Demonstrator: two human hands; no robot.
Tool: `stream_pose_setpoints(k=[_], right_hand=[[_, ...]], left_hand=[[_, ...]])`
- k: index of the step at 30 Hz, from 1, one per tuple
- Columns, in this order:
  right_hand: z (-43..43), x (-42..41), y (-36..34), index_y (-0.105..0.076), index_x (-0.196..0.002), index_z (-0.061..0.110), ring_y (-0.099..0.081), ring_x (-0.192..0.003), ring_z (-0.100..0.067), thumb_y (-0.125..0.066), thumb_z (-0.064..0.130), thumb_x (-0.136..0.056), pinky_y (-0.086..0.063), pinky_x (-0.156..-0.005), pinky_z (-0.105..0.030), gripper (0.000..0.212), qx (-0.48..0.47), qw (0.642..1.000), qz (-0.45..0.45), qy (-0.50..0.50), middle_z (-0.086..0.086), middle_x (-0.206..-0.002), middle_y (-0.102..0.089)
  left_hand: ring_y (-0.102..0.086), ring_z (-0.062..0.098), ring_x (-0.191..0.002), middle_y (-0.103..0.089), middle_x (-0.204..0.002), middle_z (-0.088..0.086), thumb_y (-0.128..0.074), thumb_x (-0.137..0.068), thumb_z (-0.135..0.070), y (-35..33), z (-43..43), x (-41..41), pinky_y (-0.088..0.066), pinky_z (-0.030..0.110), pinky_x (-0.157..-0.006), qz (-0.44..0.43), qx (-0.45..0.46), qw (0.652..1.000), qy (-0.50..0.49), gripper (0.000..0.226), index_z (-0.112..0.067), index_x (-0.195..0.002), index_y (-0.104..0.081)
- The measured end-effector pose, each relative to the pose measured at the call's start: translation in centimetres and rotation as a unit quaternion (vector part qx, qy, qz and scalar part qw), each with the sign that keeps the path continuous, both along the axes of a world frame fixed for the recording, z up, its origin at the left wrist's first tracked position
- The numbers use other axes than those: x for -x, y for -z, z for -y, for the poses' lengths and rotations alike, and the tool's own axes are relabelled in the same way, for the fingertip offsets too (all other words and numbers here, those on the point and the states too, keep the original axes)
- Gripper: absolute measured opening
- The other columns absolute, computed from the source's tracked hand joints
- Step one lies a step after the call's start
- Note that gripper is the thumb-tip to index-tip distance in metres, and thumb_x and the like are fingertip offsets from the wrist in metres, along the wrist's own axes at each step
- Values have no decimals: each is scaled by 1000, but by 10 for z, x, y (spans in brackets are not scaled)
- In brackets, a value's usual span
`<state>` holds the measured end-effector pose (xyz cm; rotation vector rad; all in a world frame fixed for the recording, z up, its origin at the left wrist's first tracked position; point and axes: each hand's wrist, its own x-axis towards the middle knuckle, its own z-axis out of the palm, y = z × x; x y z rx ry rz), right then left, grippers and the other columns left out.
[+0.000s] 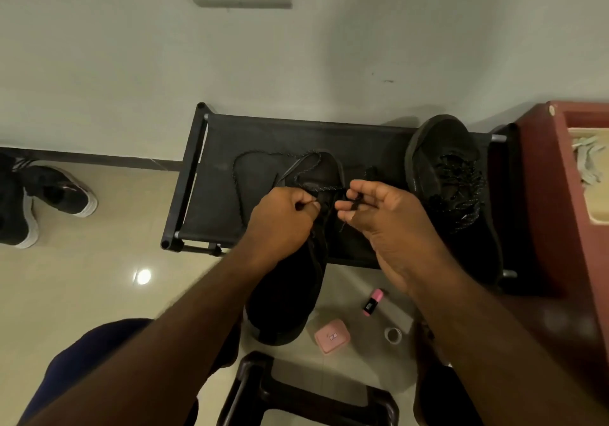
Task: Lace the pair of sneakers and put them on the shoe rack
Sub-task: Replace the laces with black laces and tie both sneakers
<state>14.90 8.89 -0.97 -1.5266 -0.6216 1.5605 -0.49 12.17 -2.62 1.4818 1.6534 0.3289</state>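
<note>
A black sneaker (290,297) lies in front of me, its toe over the black shoe rack (230,175) and its heel towards me. My left hand (280,224) pinches its dark speckled lace (263,155) near the eyelets; the lace loops out over the rack top. My right hand (382,215) pinches another stretch of lace between thumb and fingers. The second black sneaker (445,168), laced, stands on the right end of the rack.
A red cabinet (543,195) stands right of the rack. On the tiled floor lie a pink case (331,336), a pink marker (372,302) and a tape roll (392,335). A dark stool (263,389) is below. Other shoes (49,195) sit at left by the wall.
</note>
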Motion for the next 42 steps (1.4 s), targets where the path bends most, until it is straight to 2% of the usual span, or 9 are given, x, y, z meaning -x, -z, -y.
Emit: stream_pose_setpoints(k=[4,8,14,18,23,27,31,38,42], right_hand=[[-14,2,2,-64,-117,12,-72,-96,-17,-67,-8,-88,-58,-84,-24,36,-27,999,32,13,-10,-105,-71],[-18,-3,-1,-63,-107,8,-72,-76,-19,-63,-7,-92,-59,-66,-26,21,-38,998,13,49,-16,-96,-70],[-12,-9,3,-64,-109,8,-74,-86,-20,-62,-9,-91,-60,-74,-25,25,-44,995,79,45,-15,-100,-66],[-1,-1,6,-65,-100,12,-73,-85,-21,-64,-8,-90,-61,-73,-27,22,-46,994,79,63,-10,-88,-66],[-5,7,9,-66,-96,17,-69,-86,-19,-67,-4,-89,-60,-73,-23,22,-64,986,153,29,-13,-90,-66],[-12,4,11,-66,-100,13,-71,-88,-23,-65,-5,-90,-59,-72,-24,20,-55,989,131,39,-12,-92,-68],[-13,13,18,-67,-100,11,-71,-82,-20,-65,-4,-91,-61,-75,-27,18,-54,993,106,20,-12,-89,-70],[-12,11,22,-68,-99,11,-71,-81,-18,-66,-1,-91,-59,-74,-26,15,-42,995,69,50,-14,-93,-72],[-10,9,20,-67,-101,9,-71,-84,-18,-67,-1,-90,-61,-77,-28,14,-34,997,58,37,-13,-94,-72]], left_hand=[[-69,19,-74,-72,-74,-1,-62,-93,-25,4,1,-2,-57,46,-79,9,4,1000,-7,15,-21,-84,-73],[-71,21,-76,-73,-75,1,-66,-89,-25,2,0,2,-58,48,-81,40,31,998,-22,10,-22,-83,-73],[-67,16,-69,-70,-70,-2,-61,-94,-40,5,8,-4,-58,41,-72,-41,-27,999,16,24,-22,-82,-74],[-66,15,-68,-69,-70,-4,-59,-96,-36,5,9,0,-57,39,-70,-3,-32,999,6,21,-23,-86,-73],[-64,31,-65,-66,-69,14,-53,-99,-29,5,16,0,-53,47,-63,28,-3,999,-20,30,-9,-81,-68],[-58,28,-60,-63,-68,13,-53,-95,-27,5,15,-2,-51,43,-58,32,5,999,-42,29,-7,-78,-63],[-47,12,-49,-54,-54,0,-59,-90,-30,7,11,-8,-40,31,-51,43,-6,997,-66,30,-11,-67,-62],[-46,10,-47,-52,-52,-5,-54,-99,-33,11,13,-8,-39,29,-51,23,-46,999,-8,38,-23,-62,-56],[-43,9,-47,-49,-51,-8,-56,-99,-33,13,13,-4,-40,32,-54,56,-47,997,3,36,-19,-66,-61]])
